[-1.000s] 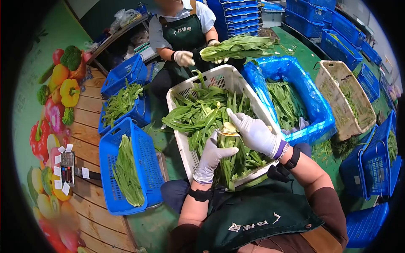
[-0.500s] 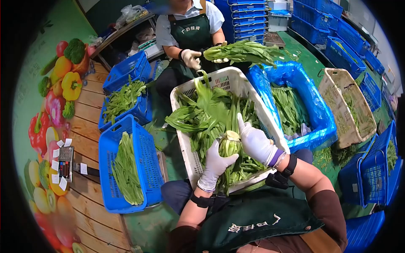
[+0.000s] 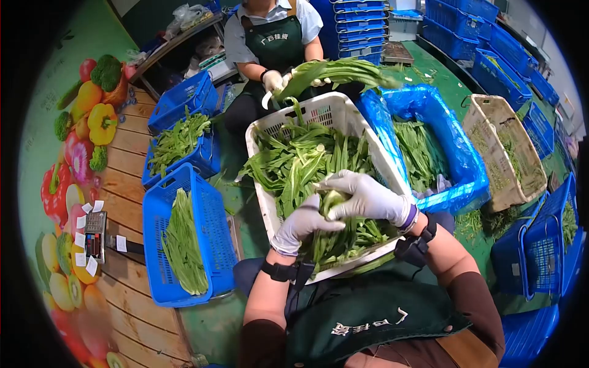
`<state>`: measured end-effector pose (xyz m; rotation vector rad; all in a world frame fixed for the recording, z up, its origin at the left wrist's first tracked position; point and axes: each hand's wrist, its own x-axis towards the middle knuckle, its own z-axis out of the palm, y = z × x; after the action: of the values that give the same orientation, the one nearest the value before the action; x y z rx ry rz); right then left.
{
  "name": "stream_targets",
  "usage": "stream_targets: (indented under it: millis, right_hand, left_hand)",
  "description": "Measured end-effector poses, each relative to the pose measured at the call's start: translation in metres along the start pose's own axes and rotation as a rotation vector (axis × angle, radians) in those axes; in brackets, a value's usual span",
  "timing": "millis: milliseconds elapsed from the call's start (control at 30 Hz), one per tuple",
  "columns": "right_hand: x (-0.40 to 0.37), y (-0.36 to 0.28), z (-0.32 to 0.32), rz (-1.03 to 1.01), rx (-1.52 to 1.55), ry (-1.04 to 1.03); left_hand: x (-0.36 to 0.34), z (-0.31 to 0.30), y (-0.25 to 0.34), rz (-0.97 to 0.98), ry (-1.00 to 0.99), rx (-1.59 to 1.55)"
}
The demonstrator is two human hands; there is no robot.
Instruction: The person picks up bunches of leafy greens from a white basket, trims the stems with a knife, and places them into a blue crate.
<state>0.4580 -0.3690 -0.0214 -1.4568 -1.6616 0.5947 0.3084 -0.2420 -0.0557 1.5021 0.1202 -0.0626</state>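
Note:
My left hand [image 3: 305,226] wears a white glove and curls around the side of a bunch of leafy greens [image 3: 334,197]. From the other side, my gloved right hand [image 3: 370,197] closes over the pale stem end of the same bunch, covering most of it. The bunch's leaves point down toward me, above a white crate [image 3: 253,145]. Long-leaved greens [image 3: 307,161] lie loosely in that crate under my hands. Whether a small tool sits between my fingers cannot be made out.
Across the crate, a co-worker's gloved hands [image 3: 274,81] hold another bunch [image 3: 343,72]. On the right stand a crate lined with blue plastic [image 3: 469,175] and a beige crate [image 3: 535,187]. Blue crates [image 3: 215,245] with greens stand left, beside a scale [image 3: 95,236].
My right hand has moved from beside the bunch onto its stem end, fingers now folded inward. The leaf blurred above the crate is gone. The co-worker's bunch has shifted left.

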Motion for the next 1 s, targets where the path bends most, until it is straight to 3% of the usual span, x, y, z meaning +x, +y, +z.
stream_targets:
  millis: [67, 133, 167, 200, 267, 333, 367, 467, 500, 533, 567, 667, 733, 800, 867, 933, 1000]
  right_hand:
    - [0.002, -0.004, -0.005, 0.237, 0.084, 0.097]
    - [-0.002, 0.019, 0.004, 0.207, -0.079, 0.388]
    - [-0.007, 0.027, 0.011, 0.129, -0.159, 0.541]
    - [-0.010, 0.023, 0.017, 0.066, -0.170, 0.644]
    - [-0.016, 0.013, 0.033, -0.071, -0.209, 0.772]
    - [-0.027, 0.008, 0.056, -0.100, -0.224, 0.731]
    - [-0.034, 0.018, 0.070, -0.087, -0.259, 0.674]
    - [-0.048, 0.033, 0.087, -0.039, -0.326, 0.619]
    - [-0.049, 0.043, 0.090, 0.093, -0.186, 0.672]
    - [-0.053, 0.052, 0.096, 0.230, -0.032, 0.725]
    - [-0.053, 0.049, 0.091, 0.331, -0.031, 0.673]
    - [-0.052, 0.056, 0.092, 0.642, 0.766, 0.744]
    - [-0.062, 0.042, 0.056, 0.733, 0.818, 0.780]
    - [-0.081, 0.097, 0.048, 0.515, 0.995, 0.981]
    - [-0.086, 0.088, 0.022, 0.816, 0.711, 0.974]
    - [-0.098, 0.100, 0.029, 0.856, -0.125, 0.544]
    - [-0.091, 0.093, 0.066, 0.493, -0.220, 0.546]
  left_hand:
    - [0.001, 0.013, 0.005, 0.229, 0.446, 0.175]
    - [-0.015, 0.027, 0.020, 0.267, 0.624, 0.505]
    - [-0.026, 0.039, 0.023, 0.110, 0.269, -0.070]
    - [-0.033, 0.048, 0.024, 0.003, -0.086, -0.183]
    - [-0.025, 0.072, -0.017, 0.016, 0.062, -0.400]
    - [0.002, 0.069, -0.079, 0.225, 0.303, -1.118]
    - [0.005, 0.063, -0.100, 0.219, 0.310, -1.118]
    - [0.006, 0.063, -0.149, 0.116, -0.018, -2.590]
    - [0.005, 0.072, -0.126, 0.198, 0.370, -1.811]
    - [0.003, 0.078, -0.103, 0.223, 0.633, -0.985]
    - [0.004, 0.074, -0.109, 0.184, 0.733, -0.885]
    - [0.000, 0.064, -0.124, 0.079, 0.669, -1.087]
    - [-0.012, 0.056, -0.122, 0.026, 0.637, -1.071]
    - [-0.028, 0.046, -0.126, 0.020, 0.575, -1.258]
    - [-0.045, 0.038, -0.128, 0.021, 0.544, -1.096]
    - [-0.048, 0.037, -0.131, 0.101, 0.533, -1.044]
    - [-0.042, 0.038, -0.127, 0.131, 0.526, -1.023]
